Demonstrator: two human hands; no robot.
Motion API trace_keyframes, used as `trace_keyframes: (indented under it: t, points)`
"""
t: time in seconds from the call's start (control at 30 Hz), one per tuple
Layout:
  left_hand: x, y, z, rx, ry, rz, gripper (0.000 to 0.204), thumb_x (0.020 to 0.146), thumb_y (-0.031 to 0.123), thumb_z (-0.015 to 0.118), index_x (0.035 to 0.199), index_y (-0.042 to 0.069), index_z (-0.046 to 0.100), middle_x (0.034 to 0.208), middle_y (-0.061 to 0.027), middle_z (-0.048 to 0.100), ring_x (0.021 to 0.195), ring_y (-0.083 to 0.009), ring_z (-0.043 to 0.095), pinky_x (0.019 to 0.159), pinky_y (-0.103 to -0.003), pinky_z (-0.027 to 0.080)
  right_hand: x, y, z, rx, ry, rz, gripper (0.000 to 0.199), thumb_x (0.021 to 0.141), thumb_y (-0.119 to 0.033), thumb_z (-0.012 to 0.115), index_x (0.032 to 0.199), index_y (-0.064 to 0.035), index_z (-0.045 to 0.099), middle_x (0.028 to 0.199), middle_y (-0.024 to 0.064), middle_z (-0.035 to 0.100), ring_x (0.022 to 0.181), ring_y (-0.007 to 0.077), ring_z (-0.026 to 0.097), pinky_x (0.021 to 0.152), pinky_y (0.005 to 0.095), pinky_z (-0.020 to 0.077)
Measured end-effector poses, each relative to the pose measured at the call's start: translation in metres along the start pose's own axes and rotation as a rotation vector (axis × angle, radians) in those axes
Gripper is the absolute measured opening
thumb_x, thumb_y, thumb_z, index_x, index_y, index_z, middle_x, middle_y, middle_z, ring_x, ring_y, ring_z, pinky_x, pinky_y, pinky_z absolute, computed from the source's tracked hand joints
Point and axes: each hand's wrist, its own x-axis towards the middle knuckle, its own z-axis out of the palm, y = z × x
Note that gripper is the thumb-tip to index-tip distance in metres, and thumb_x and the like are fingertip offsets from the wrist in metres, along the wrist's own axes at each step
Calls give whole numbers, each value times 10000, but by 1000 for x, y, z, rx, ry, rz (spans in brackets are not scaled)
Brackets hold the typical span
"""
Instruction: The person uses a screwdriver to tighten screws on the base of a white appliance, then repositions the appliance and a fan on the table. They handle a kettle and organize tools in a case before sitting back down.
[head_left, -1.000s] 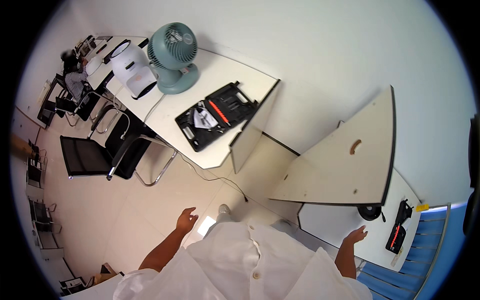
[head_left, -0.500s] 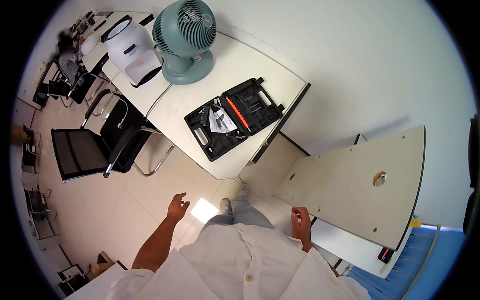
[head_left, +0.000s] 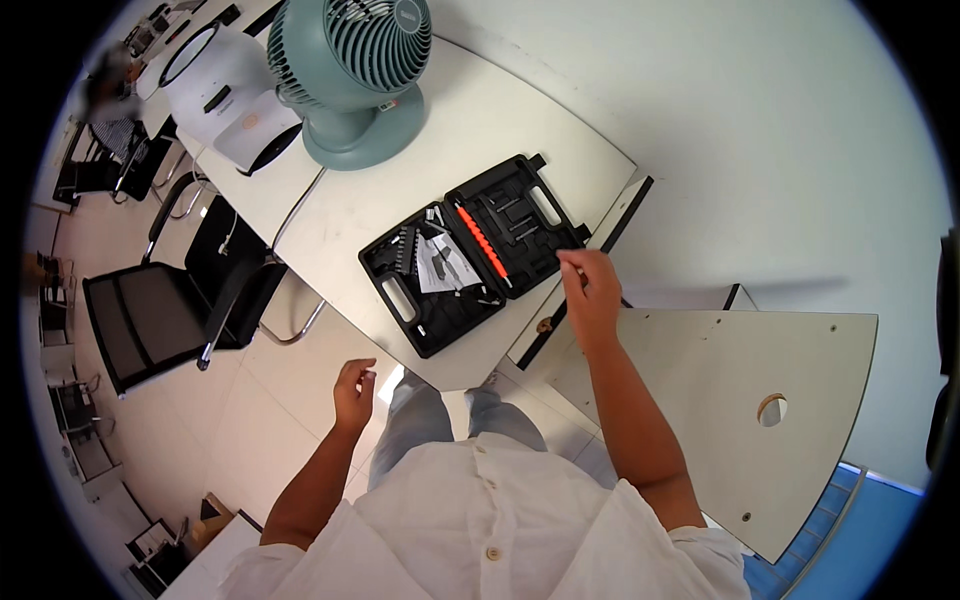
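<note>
An open black tool case (head_left: 437,337) lies on the white table (head_left: 500,125). A long orange-red flexible shaft (head_left: 482,243) runs along its middle. In its left half are a folded printed sheet (head_left: 446,265) and a row of small dark bits (head_left: 406,250); dark slim pieces sit in the slots of the right half. My right hand (head_left: 592,290) reaches to the case's right corner, its fingers loosely bent; whether it touches the case I cannot tell. Low in front of the table's left edge hangs my left hand (head_left: 354,395), fingers half curled with nothing in them.
A green fan (head_left: 350,90) and a white rounded appliance (head_left: 230,105) stand farther back on the table. A black mesh chair (head_left: 165,310) is at the left. On the right leans or lies a pale board (head_left: 690,390) with a round hole. Another person sits far left.
My right hand has risen from beside my body to the case's right corner. I have come closer to the table. My left hand stays low, hardly moved.
</note>
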Motion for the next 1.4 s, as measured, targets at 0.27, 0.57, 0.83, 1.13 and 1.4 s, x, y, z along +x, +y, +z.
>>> trace_keyframes:
  t: [0.27,0.57,0.83,1.13,1.4]
  points:
    - [116,6,-16,-110,88,138,133,868,0,499,968,2,587,902,-91,562,796,-165,565,695,-266,468,88,62,137,-441,-154,-52,104,734,-107,674,813,-60,625,819,88,575,824,295,533,705,388,463]
    - [147,46,-23,-644,-131,-9,151,905,16,465,1022,-3,559,938,-75,538,830,-143,558,766,-270,480,86,87,171,-679,-82,-252,160,724,-79,655,742,-61,497,764,90,488,754,286,499,660,396,429]
    - [190,112,22,-1204,-507,-583,315,974,276,378,1150,46,503,987,-71,578,903,-179,572,838,-320,460,61,14,152,-27,-141,-126,84,746,-76,631,797,-56,568,864,85,560,836,274,502,740,378,405]
    - [189,73,45,-1332,-750,-844,314,972,346,395,917,87,564,752,-17,537,613,-107,473,537,-233,380,56,22,155,-192,-134,-124,138,704,-71,659,841,-70,671,985,66,579,959,271,514,808,374,412]
    - [220,81,15,-595,-333,-309,221,927,247,497,878,64,611,626,24,485,542,-64,419,501,-219,344,87,53,179,-663,-257,-519,136,719,-107,585,827,-94,666,1020,57,522,909,231,490,683,353,420]
